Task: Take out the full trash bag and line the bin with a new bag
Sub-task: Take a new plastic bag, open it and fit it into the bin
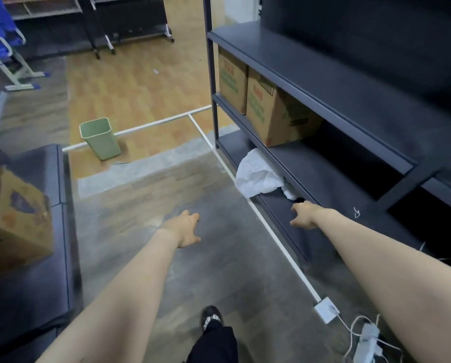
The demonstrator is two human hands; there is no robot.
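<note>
A pale green bin (100,138) stands on the wooden floor ahead to the left, with no bag visible in it. A crumpled white bag (258,176) lies on the bottom shelf of the dark rack (324,82) at the right. My right hand (305,214) is stretched out over the bottom shelf, a little short of the white bag, fingers loosely curled and holding nothing. My left hand (186,229) hangs over the grey floor, fingers apart and empty.
Two cardboard boxes (269,106) sit on the rack's middle shelf. Another box (14,218) rests on a dark low surface at the left. A white cable cover (271,231) runs along the floor to a socket (326,309) and a power strip (367,341). My foot (211,317) is below.
</note>
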